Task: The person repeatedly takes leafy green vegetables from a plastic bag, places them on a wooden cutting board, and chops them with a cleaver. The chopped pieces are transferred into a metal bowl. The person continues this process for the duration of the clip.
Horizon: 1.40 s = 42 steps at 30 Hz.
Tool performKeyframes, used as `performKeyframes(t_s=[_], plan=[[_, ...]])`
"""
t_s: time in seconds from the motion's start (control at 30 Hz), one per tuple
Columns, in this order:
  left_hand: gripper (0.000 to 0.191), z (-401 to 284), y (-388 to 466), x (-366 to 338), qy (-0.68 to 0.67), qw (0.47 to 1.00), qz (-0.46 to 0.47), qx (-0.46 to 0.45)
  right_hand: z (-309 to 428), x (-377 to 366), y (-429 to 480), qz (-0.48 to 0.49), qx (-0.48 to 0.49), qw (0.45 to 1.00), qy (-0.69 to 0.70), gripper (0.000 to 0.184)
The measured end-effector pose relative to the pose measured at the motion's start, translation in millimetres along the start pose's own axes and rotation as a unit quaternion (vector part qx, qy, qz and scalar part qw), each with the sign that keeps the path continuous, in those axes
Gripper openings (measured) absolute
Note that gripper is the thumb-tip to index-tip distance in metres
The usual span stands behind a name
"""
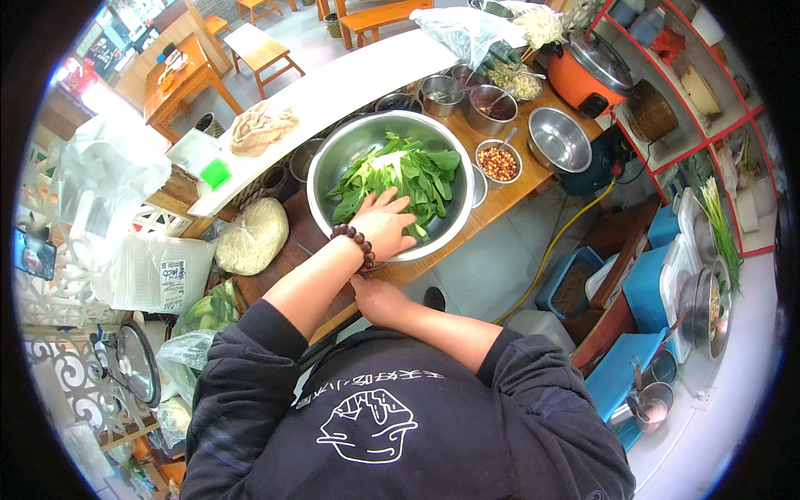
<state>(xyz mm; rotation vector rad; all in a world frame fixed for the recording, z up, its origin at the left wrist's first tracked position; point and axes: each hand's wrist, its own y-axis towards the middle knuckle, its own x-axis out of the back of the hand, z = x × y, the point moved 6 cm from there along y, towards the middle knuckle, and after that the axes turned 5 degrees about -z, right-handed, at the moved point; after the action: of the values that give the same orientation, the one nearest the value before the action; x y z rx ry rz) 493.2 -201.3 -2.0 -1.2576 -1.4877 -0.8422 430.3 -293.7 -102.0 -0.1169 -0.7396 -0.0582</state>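
A large stainless steel bowl (pixel 391 122) stands on the wooden counter, with leafy greens (pixel 400 170) heaped inside. Over the near part of the bowl reaches my left hand (pixel 385 226), its fingers spread on or just above the lower leaves; a dark bead bracelet (pixel 355 237) is round that wrist. My right hand (pixel 377 300) is below the bowl at the counter's front edge, close under the left wrist. Its fingertips are partly hidden, so whether it holds anything does not show. Right of the bowl stands a small steel bowl of chopped red and yellow pieces (pixel 498 164) with a spoon.
An empty steel bowl (pixel 559 139), steel pots of condiments (pixel 492 111) and an orange cooker (pixel 584 72) stand to the right. A bag of pale noodles (pixel 253 236) lies left. A white ledge (pixel 337 81) runs behind; a yellow hose (pixel 550 269) crosses the floor.
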Motion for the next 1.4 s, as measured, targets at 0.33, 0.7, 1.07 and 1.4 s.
performKeyframes(t_s=[0.33,0.7,1.07,1.4], plan=[[0.031,91,-68,59,-0.073,0.968,-0.229,0.072,5,6,4,0.046,-0.042,0.998,-0.015,0.018],[0.064,166,-230,-72,-0.074,0.934,0.054,0.346,13,13,4,0.061,-0.069,0.995,-0.049,0.020],[0.059,134,-216,-93,-0.141,0.878,-0.089,0.448,-32,-8,1,0.053,-0.158,0.967,0.193,0.025],[0.058,133,-238,-105,-0.216,0.816,-0.230,0.483,-30,-76,-16,0.209,-0.279,0.825,0.445,0.015]])
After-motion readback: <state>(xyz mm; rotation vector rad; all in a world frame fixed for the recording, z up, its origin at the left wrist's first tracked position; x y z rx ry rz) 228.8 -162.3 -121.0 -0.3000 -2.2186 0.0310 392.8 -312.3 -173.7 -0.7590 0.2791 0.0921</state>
